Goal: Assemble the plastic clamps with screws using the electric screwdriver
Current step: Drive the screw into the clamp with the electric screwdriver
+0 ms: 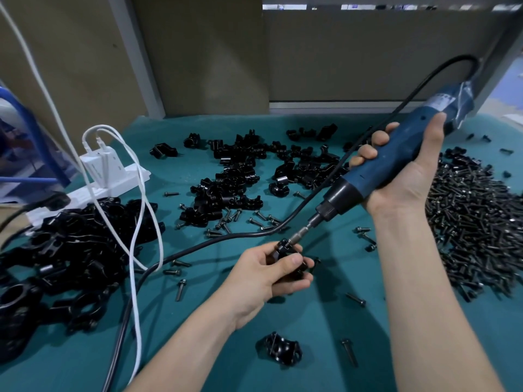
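**Bit's on the clamp, both hands busy**

The left hand (pixel 266 275) has its fingers (pixel 294 284) and thumb curled tight round a small black clamp (pixel 278 250), held a bit above the green tabletop (pixel 311 321). The right hand (pixel 404 176) is wrapped round the blue body of the electric screwdriver (pixel 348 190), with the fingers on the far side and the thumb laid along the near side. The tool tilts down to the left, so its bit meets the top of the clamp right at the left thumb. I can't tell if a screw is sitting under the bit; it's too small and dark.

Stuff around:
- Below the left fingers, nearer the person, a lone clamp (pixel 280 348) lies on the tabletop with a single screw (pixel 349 352) just beside it.
- Right of the right-hand fingers there's a big screw heap (pixel 475 222).
- Beyond the left fingers is a scatter of clamp parts (pixel 237 176), with a few loose screws round its near edge.
- Well off to the left of the left fingers there's a bigger clamp pile (pixel 70 250). White cables (pixel 141 222) are draped over it, coming from a white power strip (pixel 113 176).
- The black cord (pixel 198 247) comes off the tool's back end, passes just beyond the left fingers and runs off to the lower left.
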The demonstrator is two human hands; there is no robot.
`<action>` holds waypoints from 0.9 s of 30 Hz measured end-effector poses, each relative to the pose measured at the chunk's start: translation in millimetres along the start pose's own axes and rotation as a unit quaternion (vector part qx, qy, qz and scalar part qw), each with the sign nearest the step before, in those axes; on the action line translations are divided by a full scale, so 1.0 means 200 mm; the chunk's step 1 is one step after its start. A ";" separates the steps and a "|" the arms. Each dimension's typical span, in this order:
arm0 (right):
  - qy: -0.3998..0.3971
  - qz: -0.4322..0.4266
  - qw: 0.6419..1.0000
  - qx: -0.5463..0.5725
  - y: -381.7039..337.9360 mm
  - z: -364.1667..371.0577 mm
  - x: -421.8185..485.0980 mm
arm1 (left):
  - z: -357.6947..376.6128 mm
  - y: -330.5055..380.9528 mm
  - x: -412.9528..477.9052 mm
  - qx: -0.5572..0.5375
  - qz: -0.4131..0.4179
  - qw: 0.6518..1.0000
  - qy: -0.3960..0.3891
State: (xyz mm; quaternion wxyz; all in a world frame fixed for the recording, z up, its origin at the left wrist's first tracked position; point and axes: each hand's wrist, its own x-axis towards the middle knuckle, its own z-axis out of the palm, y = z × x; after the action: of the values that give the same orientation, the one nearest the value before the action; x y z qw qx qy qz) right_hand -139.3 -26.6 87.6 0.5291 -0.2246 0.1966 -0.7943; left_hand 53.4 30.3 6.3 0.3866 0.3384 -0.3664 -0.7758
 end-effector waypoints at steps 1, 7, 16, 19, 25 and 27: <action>-0.013 -0.001 1.000 -0.002 0.00 0.00 0.00 | 0.00 0.01 0.00 -0.002 -0.005 1.000 -0.002; -0.021 0.003 1.000 0.000 0.00 0.00 -0.01 | 0.00 0.00 0.00 0.005 -0.008 1.000 -0.005; -0.048 0.016 0.998 0.034 0.00 -0.01 -0.01 | -0.01 -0.01 0.00 0.041 0.007 0.999 -0.011; -0.034 0.019 0.999 0.023 0.00 -0.02 -0.01 | -0.01 -0.01 0.00 0.046 0.013 0.999 -0.007; -0.028 0.027 0.999 0.021 0.01 -0.02 -0.01 | 0.00 -0.02 0.00 0.056 0.024 0.998 0.001; -0.034 0.030 0.999 0.024 0.01 -0.01 -0.01 | 0.00 -0.02 0.00 0.054 0.028 0.998 0.000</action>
State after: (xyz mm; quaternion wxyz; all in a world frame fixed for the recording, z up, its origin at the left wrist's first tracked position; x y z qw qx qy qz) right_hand -138.2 -26.0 84.4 0.5640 -0.2325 0.1663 -0.7747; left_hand 52.6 32.4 3.7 0.3896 0.3483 -0.4167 -0.7438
